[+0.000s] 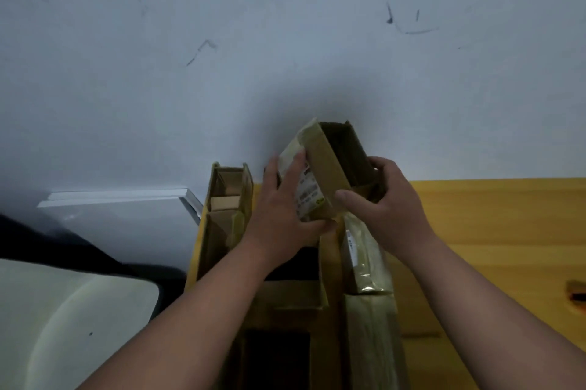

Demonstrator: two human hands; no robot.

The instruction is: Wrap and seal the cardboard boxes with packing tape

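Cardboard box (329,167), small, brown and open-topped with a white label, is held tilted above the yellow tabletop (491,231), left hand (282,209) and right hand (387,205) both gripping its sides; I think the flaps should be folded flat before taping.

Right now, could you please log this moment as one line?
left hand: grips small box | right hand: grips same box | box: lifted, open | tape: unseen

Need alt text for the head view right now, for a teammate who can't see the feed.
Both hands hold a small open cardboard box up over a yellow table: the left hand grips its labelled side, the right hand the other. More open boxes stand below by a scuffed white wall. No tape shows.
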